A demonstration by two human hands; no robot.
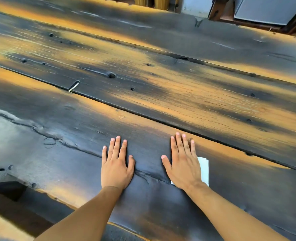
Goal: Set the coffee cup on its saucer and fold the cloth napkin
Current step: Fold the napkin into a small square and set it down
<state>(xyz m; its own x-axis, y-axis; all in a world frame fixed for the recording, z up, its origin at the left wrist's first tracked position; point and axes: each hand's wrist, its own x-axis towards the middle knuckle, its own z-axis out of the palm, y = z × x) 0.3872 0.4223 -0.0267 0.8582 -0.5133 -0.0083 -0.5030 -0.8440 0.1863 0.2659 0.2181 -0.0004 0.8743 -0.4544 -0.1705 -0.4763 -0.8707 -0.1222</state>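
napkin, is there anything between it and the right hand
Nothing visible. The right hand lies flat, palm down, directly on the white napkin, which shows at the hand's right edge and a sliver by the thumb. The left hand rests flat on the bare wooden table. No cup or saucer is in view.

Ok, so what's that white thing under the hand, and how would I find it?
Start at the dark plank table, near edge, where two hands lie flat. Under the right hand sits a flat white folded napkin, mostly covered. It is the only white thing on the wood; the left hand rests on bare board.
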